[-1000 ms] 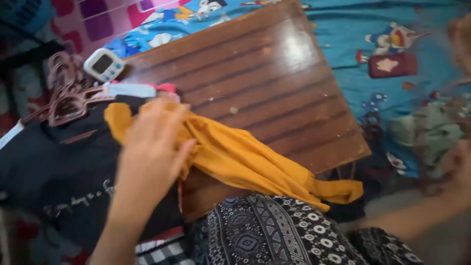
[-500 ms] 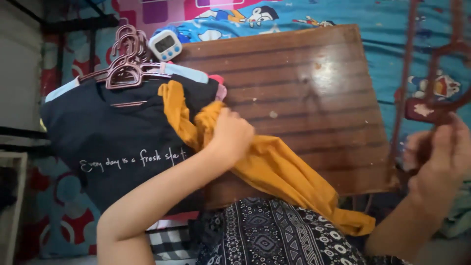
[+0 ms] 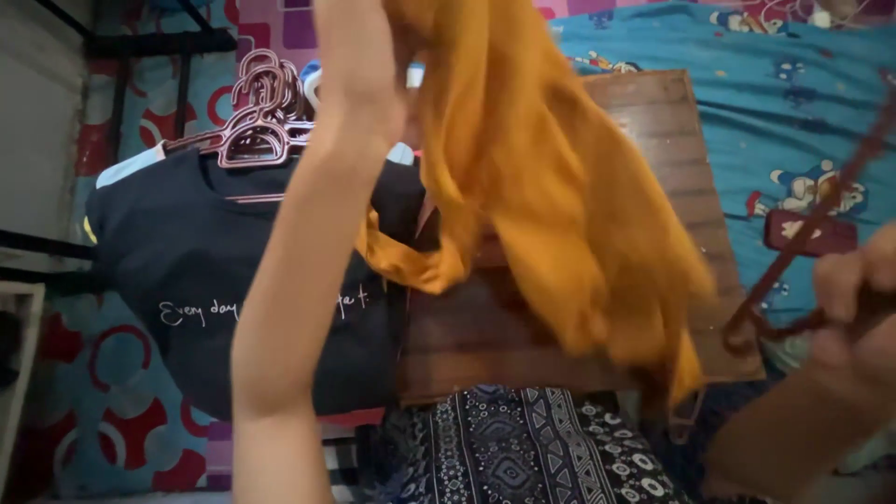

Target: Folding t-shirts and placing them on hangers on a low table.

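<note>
Head view: raised left hand (image 3: 359, 56) grips orange garment (image 3: 551, 187); blurred right hand (image 3: 854, 299) apparently clasps hanger (image 3: 803, 233).

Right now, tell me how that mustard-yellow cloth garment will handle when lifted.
Likely floppy: the mustard-yellow cloth garment hangs in loose folds from the left hand. Probably light, since one hand holds it up. It may snag, as a strap loop dangles over the brown wooden table.

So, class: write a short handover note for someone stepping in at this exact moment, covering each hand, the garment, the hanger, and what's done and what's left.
Left hand: raised, gripping the mustard garment, which hangs over the wooden board.
Right hand: holding a dark red hanger, clear of the cloth.
Done: dark T-shirt already on the stacked pink hangers.
Left: the mustard garment is not yet on its hanger.
</note>
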